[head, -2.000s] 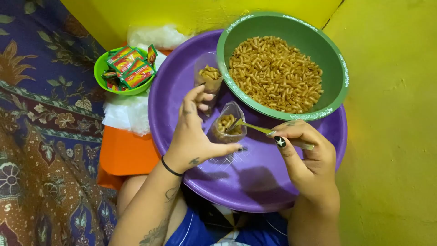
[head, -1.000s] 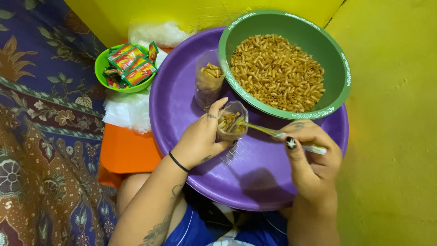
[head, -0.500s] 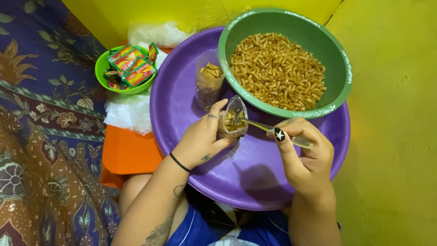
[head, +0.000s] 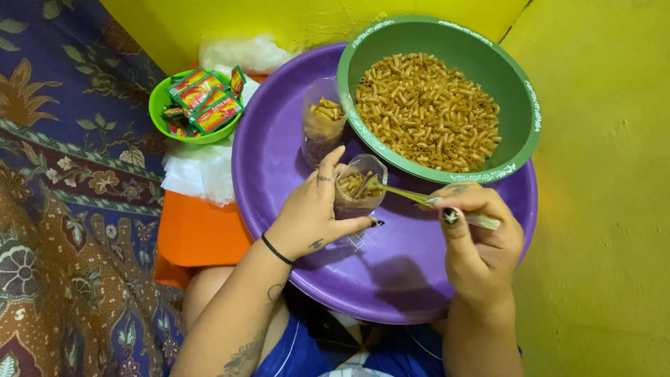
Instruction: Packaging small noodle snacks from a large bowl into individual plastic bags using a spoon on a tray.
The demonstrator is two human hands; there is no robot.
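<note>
My left hand grips a small clear plastic bag partly filled with brown macaroni snack, held upright over a big purple basin. My right hand holds a metal spoon whose bowl rests at the mouth of that bag. A green bowl heaped with the same macaroni sits at the far side of the basin. A second filled clear bag stands beside the green bowl, just beyond my left hand.
A small green bowl of red and green seasoning sachets sits left of the basin, on white plastic bags and an orange surface. Patterned cloth covers the left; a yellow wall stands close on the right.
The left hand closed around the small bag and lifted it slightly. The spoon stayed at the bag's mouth, shifting a little back and forth with the right hand.
</note>
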